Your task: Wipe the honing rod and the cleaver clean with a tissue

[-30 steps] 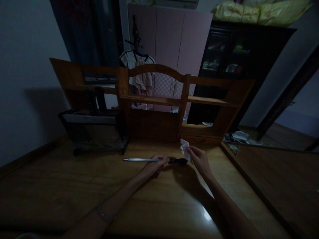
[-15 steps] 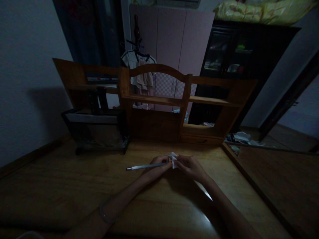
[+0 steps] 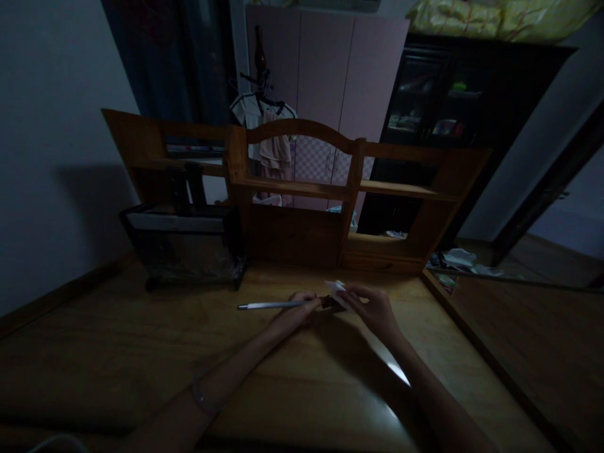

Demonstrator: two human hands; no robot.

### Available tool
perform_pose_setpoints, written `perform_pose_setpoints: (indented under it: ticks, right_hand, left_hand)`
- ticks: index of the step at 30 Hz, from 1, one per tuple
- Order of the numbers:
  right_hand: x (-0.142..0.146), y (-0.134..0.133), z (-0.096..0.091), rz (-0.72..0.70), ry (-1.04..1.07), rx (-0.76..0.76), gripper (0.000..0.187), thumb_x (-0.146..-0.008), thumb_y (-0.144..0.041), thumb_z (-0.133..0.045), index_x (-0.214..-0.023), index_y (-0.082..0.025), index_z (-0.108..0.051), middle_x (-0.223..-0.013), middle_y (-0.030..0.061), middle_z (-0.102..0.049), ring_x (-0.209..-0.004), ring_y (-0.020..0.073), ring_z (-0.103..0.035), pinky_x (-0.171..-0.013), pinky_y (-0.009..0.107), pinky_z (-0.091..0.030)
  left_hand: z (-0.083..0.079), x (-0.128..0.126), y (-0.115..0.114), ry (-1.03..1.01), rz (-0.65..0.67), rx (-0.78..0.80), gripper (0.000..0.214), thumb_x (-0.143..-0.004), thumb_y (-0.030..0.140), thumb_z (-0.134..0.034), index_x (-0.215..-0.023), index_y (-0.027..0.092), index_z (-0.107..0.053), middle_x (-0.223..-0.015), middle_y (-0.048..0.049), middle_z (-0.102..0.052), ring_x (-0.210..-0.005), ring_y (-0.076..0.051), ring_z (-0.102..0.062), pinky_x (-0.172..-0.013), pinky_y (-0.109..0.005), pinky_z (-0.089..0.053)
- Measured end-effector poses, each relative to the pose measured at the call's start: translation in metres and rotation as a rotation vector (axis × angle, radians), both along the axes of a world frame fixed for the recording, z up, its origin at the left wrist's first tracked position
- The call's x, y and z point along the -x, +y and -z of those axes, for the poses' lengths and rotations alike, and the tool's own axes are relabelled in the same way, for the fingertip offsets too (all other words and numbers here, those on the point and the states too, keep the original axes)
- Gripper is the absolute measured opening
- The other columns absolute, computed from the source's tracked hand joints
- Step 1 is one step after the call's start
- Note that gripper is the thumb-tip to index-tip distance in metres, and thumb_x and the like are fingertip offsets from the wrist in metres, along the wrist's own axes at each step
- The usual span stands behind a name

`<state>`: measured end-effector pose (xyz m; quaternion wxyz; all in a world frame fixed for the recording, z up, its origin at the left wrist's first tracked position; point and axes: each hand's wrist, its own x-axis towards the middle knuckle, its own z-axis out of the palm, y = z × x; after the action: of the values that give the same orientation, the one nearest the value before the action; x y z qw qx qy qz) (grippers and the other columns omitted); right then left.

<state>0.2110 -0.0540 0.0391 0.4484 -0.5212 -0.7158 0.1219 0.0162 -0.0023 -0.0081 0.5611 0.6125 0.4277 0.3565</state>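
Note:
My left hand (image 3: 303, 302) is closed around a slim, pale, pen-like stick (image 3: 268, 306), which points left with a dark tip at that end. Beyond the fingers, on the right, something small and dark (image 3: 326, 302) shows; whether it is the stick's other end I cannot tell in this dim light. A small white tissue (image 3: 338, 292) is pinched in my right hand (image 3: 370, 309), just to the right of the dark bit. Both hands are low over the wooden desk (image 3: 283, 390), and a thin band circles my left wrist.
A wooden shelf unit (image 3: 297, 187) stands along the desk's back edge. At the left is a dark-framed holder (image 3: 189, 248) with black upright parts. Behind are pink wardrobe doors (image 3: 323, 69), hanging clothes (image 3: 268, 132) and a black cabinet (image 3: 495, 113). A raised edge runs along the desk's right.
My right hand has drawn the tissue slightly up and right, away from my left hand. The dark bit now shows between the hands. The stick lies more level.

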Motion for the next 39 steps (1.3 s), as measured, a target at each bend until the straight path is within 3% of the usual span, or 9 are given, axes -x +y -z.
perform_pose_setpoints:
  ticks: [4, 10, 14, 19, 25, 34, 39]
  right_hand:
    - [-0.013, 0.001, -0.005, 0.032, 0.079, -0.029, 0.031, -0.084, -0.045, -0.059, -0.094, -0.020, -0.074, -0.089, 0.0061, -0.075, -0.079, 0.0244, -0.070, -0.069, 0.032, -0.053]
    - [-0.005, 0.004, 0.005, -0.161, -0.052, 0.039, 0.029, -0.085, -0.037, -0.060, -0.109, -0.025, -0.069, -0.101, 0.0046, -0.074, -0.086, 0.0230, -0.069, -0.075, 0.032, -0.052]
    - [0.006, 0.007, 0.018, -0.203, -0.072, 0.084, 0.029, -0.087, -0.032, -0.057, -0.114, -0.026, -0.066, -0.104, 0.0047, -0.072, -0.087, 0.0214, -0.069, -0.074, 0.030, -0.052]
    - [0.004, 0.007, 0.017, -0.185, -0.238, 0.004, 0.025, -0.088, -0.023, -0.054, -0.108, -0.027, -0.068, -0.094, 0.0036, -0.074, -0.079, 0.0179, -0.069, -0.070, 0.025, -0.050]
    - [0.003, 0.001, 0.008, -0.198, -0.405, -0.128, 0.025, -0.089, -0.020, -0.051, -0.107, -0.026, -0.067, -0.101, 0.0066, -0.071, -0.086, 0.0180, -0.066, -0.075, 0.026, -0.048]
    - [0.007, 0.004, 0.013, -0.149, -0.483, -0.229, 0.020, -0.087, -0.015, -0.051, -0.100, -0.020, -0.065, -0.088, 0.0065, -0.066, -0.077, 0.0176, -0.061, -0.069, 0.026, -0.045]
    - [0.008, 0.004, 0.011, -0.059, -0.413, -0.253, 0.017, -0.085, -0.016, -0.054, -0.096, -0.019, -0.066, -0.088, 0.0072, -0.066, -0.080, 0.0187, -0.061, -0.071, 0.027, -0.045]
  left_hand:
    - [0.003, 0.001, 0.002, -0.039, 0.006, 0.081, 0.033, -0.074, 0.051, -0.058, -0.074, 0.018, -0.056, -0.046, 0.0091, -0.035, -0.034, -0.006, -0.030, -0.037, -0.020, -0.025]
    - [0.003, -0.001, 0.003, -0.096, 0.031, 0.101, 0.034, -0.072, 0.051, -0.059, -0.069, 0.019, -0.049, -0.050, 0.0089, -0.034, -0.037, -0.005, -0.028, -0.036, -0.019, -0.018]
    - [0.000, -0.001, 0.000, -0.091, 0.052, 0.094, 0.036, -0.073, 0.052, -0.058, -0.070, 0.017, -0.054, -0.050, 0.0075, -0.036, -0.039, -0.005, -0.030, -0.037, -0.020, -0.018]
    - [-0.005, -0.001, -0.005, -0.047, 0.041, 0.065, 0.037, -0.073, 0.052, -0.061, -0.074, 0.014, -0.060, -0.052, 0.0059, -0.040, -0.043, -0.006, -0.033, -0.040, -0.020, -0.017]
    - [-0.012, -0.001, -0.008, 0.029, 0.018, -0.043, 0.038, -0.076, 0.051, -0.058, -0.071, 0.013, -0.063, -0.053, 0.0040, -0.043, -0.048, -0.008, -0.035, -0.045, -0.022, -0.022]
    - [-0.009, -0.002, -0.008, 0.075, 0.000, -0.109, 0.036, -0.078, 0.048, -0.056, -0.069, 0.014, -0.064, -0.052, 0.0032, -0.046, -0.052, -0.011, -0.040, -0.047, -0.021, -0.025]
    - [-0.003, -0.001, -0.004, 0.095, 0.025, -0.170, 0.033, -0.079, 0.045, -0.053, -0.068, 0.015, -0.062, -0.058, 0.0023, -0.047, -0.055, -0.011, -0.042, -0.047, -0.021, -0.026]
